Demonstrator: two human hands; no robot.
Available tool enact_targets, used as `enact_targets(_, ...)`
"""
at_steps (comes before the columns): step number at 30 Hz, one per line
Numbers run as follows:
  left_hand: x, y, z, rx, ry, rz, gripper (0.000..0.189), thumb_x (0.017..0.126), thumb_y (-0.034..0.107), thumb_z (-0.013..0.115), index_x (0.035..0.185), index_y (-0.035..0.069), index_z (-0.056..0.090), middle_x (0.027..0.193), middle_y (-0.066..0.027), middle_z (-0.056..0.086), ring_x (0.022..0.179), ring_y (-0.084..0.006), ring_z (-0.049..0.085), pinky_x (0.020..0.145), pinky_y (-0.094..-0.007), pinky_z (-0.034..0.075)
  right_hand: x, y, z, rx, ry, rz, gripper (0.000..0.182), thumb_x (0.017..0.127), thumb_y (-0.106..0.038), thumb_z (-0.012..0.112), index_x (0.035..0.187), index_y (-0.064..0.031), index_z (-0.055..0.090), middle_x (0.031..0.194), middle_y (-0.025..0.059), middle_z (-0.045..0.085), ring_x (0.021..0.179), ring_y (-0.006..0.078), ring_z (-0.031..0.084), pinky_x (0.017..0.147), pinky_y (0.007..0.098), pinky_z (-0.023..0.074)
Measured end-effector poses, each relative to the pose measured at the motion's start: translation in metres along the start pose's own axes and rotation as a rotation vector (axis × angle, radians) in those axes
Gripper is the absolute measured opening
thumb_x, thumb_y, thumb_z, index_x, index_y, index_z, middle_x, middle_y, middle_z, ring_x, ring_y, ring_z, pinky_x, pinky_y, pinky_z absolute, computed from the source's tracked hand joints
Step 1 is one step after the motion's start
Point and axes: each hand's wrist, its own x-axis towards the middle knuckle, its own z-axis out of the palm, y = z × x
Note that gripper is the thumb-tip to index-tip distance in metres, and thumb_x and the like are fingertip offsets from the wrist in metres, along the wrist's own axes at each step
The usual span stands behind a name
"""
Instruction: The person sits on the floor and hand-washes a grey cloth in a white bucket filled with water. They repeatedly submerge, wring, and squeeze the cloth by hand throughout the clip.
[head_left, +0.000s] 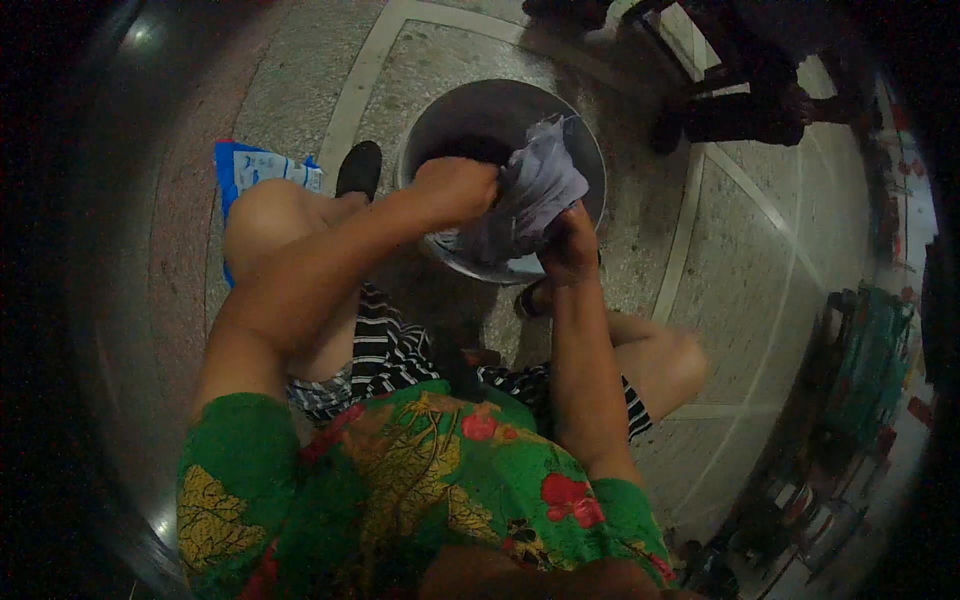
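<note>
A wet-looking, pale lilac-grey cloth (551, 176) is bunched up over a round metal tub (598, 150) on the floor in front of me. My left hand (459, 187) is a fist at the cloth's left side, gripping its edge; the fingertips are hidden. From the lower right, my right hand (574, 244) holds the bunched fabric near the tub's rim. Part of the cloth hangs down inside the tub. Behind my left hand the tub's interior is dark, and I cannot tell what lies there.
A blue and white plastic packet (274, 166) lies on the speckled floor (300, 97) by my left knee. My bent legs flank the tub, a dark shoe (360, 171) close to its left. Dark furniture (742, 112) stands at the upper right. Blurred items (862, 367) line the right edge.
</note>
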Motion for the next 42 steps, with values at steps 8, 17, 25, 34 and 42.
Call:
enact_targets(8, 0.004, -0.005, -0.006, -1.483, -0.051, -0.151, 0.046, 0.079, 0.04, 0.048, 0.11, 0.006, 0.047, 0.108, -0.0119, 0.051, 0.094, -0.023, 0.051, 0.079, -0.0368, 0.041, -0.008, 0.023, 0.004, -1.022, -0.136, -0.186, 0.04, 0.068, -0.011, 0.056, 0.106, -0.0036, 0.049, 0.109, 0.0104, 0.047, 0.101, 0.0253, 0.044, 0.083, 0.0348, 0.0367)
enact_targets(17, 0.007, -0.012, 0.007, -1.43, -0.065, 0.17, 0.03, 0.07, 0.009, 0.048, 0.099, 0.003, 0.051, 0.094, -0.0102, 0.057, 0.085, -0.0203, 0.055, 0.076, -0.0329, 0.043, -0.019, 0.04, -0.029, -1.355, 0.042, -0.144, 0.029, 0.071, -0.008, 0.049, 0.099, -0.0008, 0.048, 0.097, 0.0079, 0.049, 0.087, 0.0199, 0.049, 0.079, 0.0321, 0.0389)
enact_targets(25, -0.018, 0.004, 0.011, -1.206, -0.164, 0.419, 0.031, 0.069, 0.011, 0.051, 0.099, 0.004, 0.053, 0.09, -0.0038, 0.055, 0.081, -0.0124, 0.05, 0.073, -0.0262, 0.038, -0.02, 0.008, -0.009, -0.292, 0.241, 0.034, 0.039, 0.081, -0.029, 0.047, 0.111, -0.0048, 0.044, 0.108, 0.0087, 0.05, 0.1, 0.0214, 0.047, 0.085, 0.0353, 0.0363)
enact_targets(34, -0.024, 0.019, -0.012, -0.993, -0.094, 0.208, 0.044, 0.073, 0.026, 0.061, 0.108, 0.003, 0.048, 0.099, -0.0068, 0.055, 0.092, -0.0153, 0.05, 0.081, -0.0293, 0.039, -0.018, 0.005, -0.024, 0.384, -0.029, -0.056, 0.033, 0.078, -0.02, 0.051, 0.105, -0.0036, 0.045, 0.097, 0.0122, 0.053, 0.085, 0.0255, 0.053, 0.075, 0.0403, 0.043)
enact_targets(42, -0.006, 0.007, 0.009, -0.94, 0.288, 0.387, 0.043, 0.069, 0.009, 0.047, 0.112, 0.005, 0.046, 0.106, -0.0102, 0.051, 0.096, -0.0209, 0.049, 0.084, -0.0318, 0.037, -0.009, -0.002, 0.019, -0.553, 0.139, -0.267, 0.039, 0.073, -0.012, 0.057, 0.109, -0.0033, 0.045, 0.104, 0.0111, 0.052, 0.091, 0.0261, 0.052, 0.079, 0.0388, 0.0416)
